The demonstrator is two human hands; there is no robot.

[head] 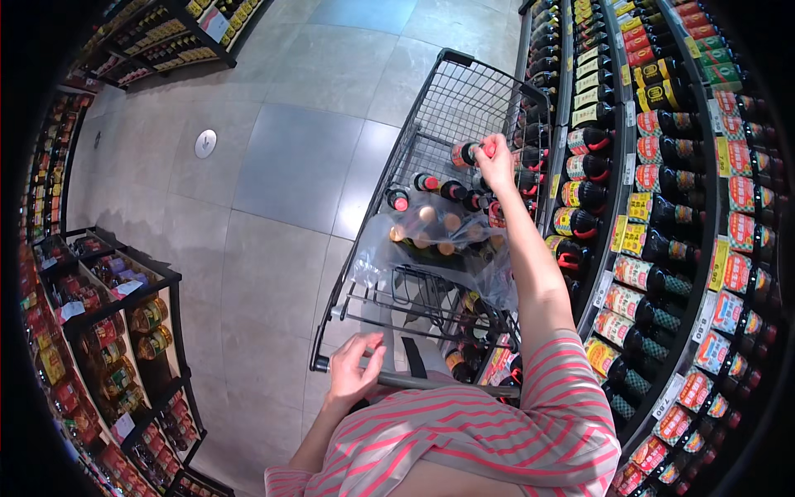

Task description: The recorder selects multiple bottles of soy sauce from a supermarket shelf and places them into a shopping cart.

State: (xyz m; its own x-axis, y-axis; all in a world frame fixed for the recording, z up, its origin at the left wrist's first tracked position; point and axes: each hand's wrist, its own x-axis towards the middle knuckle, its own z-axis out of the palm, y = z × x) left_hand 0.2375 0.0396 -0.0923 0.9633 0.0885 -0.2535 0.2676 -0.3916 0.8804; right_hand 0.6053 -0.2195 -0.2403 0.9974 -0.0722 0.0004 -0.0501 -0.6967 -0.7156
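A black wire shopping cart (407, 133) stands before me. My right hand (495, 163) reaches over it, its fingers closed around the red-capped neck of a dark sauce bottle (463, 154) with a patterned label. Below that bottle, in the cart, stand several dark bottles with red or black caps, one red-capped bottle (397, 200) nearest the left side. Closer to me, a clear plastic bag (376, 248) surrounds several bottles with tan caps (427, 214). My left hand (355, 366) is above the left end of the cart's handle (428, 381), fingers apart and holding nothing.
Close along the right run shelves (674, 348) packed with sauce bottles, price tags on their edges. At the lower left stands a black-framed display rack (177, 279) of jars and packets. Another bottle shelf (223, 56) is at the upper left, beyond the tiled floor (273, 273).
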